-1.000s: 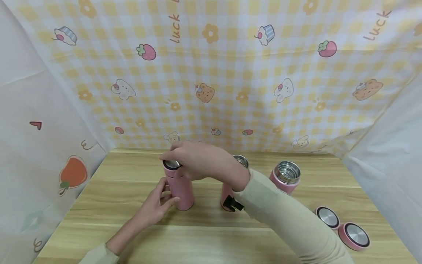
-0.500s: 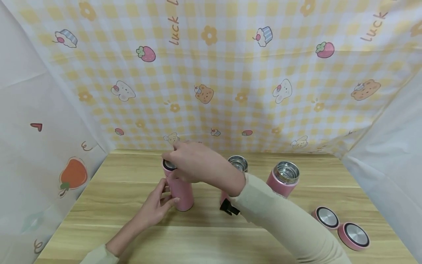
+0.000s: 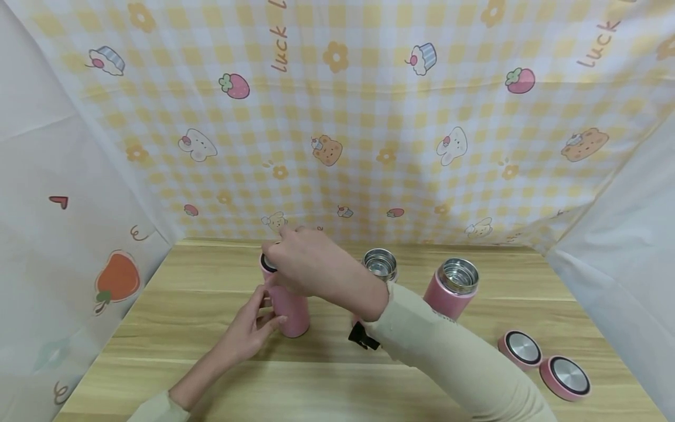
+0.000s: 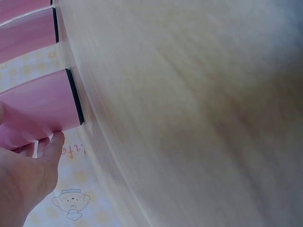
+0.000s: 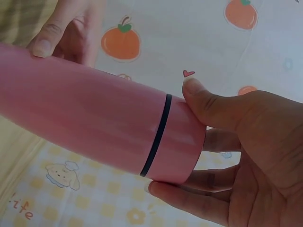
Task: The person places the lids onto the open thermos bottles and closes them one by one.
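Note:
A pink thermos bottle stands upright at the left of the wooden table. My left hand holds its body from the left, thumb at the front; the left wrist view also has these fingers around the bottle. On top, my right hand grips the lid between thumb and fingers. A dark ring shows between lid and body in the right wrist view. In the head view, the right hand covers much of the lid.
Two lidless pink thermos bottles stand to the right: one partly behind my right forearm, another farther right. Their steel mouths face up. Two loose lids, one beside the other, lie at the table's right. Patterned cloth hangs behind.
My right hand has turned on the lid, its wrist and forearm shifting slightly left and toward me. More of the middle bottle's mouth shows. The left hand and its bottle have stayed put.

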The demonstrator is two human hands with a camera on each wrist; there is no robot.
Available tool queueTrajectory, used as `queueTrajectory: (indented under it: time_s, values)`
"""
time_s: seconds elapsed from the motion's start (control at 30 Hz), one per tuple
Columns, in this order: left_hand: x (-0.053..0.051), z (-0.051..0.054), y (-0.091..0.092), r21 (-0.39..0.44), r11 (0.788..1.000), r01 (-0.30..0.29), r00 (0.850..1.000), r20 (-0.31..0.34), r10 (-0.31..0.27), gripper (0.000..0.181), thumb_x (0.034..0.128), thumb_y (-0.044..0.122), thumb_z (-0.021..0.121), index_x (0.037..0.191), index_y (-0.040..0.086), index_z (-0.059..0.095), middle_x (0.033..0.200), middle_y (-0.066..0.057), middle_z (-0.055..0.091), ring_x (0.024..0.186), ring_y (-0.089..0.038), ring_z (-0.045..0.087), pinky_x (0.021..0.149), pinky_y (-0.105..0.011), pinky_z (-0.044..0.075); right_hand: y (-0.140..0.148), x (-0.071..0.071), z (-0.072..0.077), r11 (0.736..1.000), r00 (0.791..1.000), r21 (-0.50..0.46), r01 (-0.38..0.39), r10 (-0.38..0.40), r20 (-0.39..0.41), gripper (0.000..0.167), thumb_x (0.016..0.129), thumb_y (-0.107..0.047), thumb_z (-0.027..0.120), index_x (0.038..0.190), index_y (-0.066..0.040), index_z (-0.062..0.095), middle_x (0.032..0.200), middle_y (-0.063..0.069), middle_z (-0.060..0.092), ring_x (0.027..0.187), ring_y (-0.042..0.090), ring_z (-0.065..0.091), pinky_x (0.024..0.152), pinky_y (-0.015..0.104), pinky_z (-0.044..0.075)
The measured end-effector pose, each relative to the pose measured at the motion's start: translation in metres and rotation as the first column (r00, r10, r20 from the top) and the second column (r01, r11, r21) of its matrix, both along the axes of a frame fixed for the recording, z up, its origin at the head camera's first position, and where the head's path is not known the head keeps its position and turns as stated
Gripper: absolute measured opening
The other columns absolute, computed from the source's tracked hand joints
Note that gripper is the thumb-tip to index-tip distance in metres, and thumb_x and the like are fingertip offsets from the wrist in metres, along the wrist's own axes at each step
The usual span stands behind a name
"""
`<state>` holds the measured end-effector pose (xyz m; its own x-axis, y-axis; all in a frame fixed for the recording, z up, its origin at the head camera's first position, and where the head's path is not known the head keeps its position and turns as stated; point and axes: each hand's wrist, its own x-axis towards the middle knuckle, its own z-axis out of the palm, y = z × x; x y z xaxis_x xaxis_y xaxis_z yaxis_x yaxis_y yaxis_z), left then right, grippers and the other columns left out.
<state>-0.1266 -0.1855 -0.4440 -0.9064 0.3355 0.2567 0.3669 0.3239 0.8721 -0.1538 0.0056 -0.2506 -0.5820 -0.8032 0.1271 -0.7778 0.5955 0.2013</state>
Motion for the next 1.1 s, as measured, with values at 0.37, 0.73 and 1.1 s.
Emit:
queueTrajectory:
  time_s: [0.37,0.73,1.1]
  values:
    - [0.000,0.001,-0.002,0.013,1.000,0.019,1.000,0.000,-0.019,0.048,0.0983,0.008,0.068,0.139,0.010,0.042,0.135,-0.017,0.053,0.120,-0.037,0.056,0.098,-0.042,0.053,0.010,-0.011,0.004,0.998,0.980,-0.041,-0.052,0.059,0.193,0.045,0.091,-0.051,0.072,0.121,-0.018,0.066,0.096,-0.001,0.052,0.076,0.012,0.053,0.063,0.024,0.050]
    - [-0.002,0.001,0.000,0.033,0.999,0.031,0.999,0.010,-0.031,0.046,0.0982,0.011,0.069,0.136,0.008,0.044,0.133,-0.015,0.055,0.120,-0.036,0.057,0.097,-0.042,0.053,0.029,-0.032,0.010,0.948,0.832,-0.196,-0.250,0.314,0.457,0.054,0.097,0.001,0.067,0.147,-0.009,0.052,0.141,0.005,0.053,0.124,0.015,0.053,0.097,0.019,0.045]
    - [-0.003,0.001,0.002,0.031,0.999,0.005,1.000,0.012,-0.005,0.047,0.0968,0.010,0.070,0.135,0.008,0.044,0.132,-0.016,0.055,0.119,-0.036,0.057,0.096,-0.041,0.054,0.029,-0.035,0.008,0.947,0.806,-0.208,-0.246,0.319,0.499,0.057,0.095,0.008,0.065,0.147,-0.013,0.055,0.146,0.006,0.052,0.126,0.013,0.053,0.097,0.019,0.046]
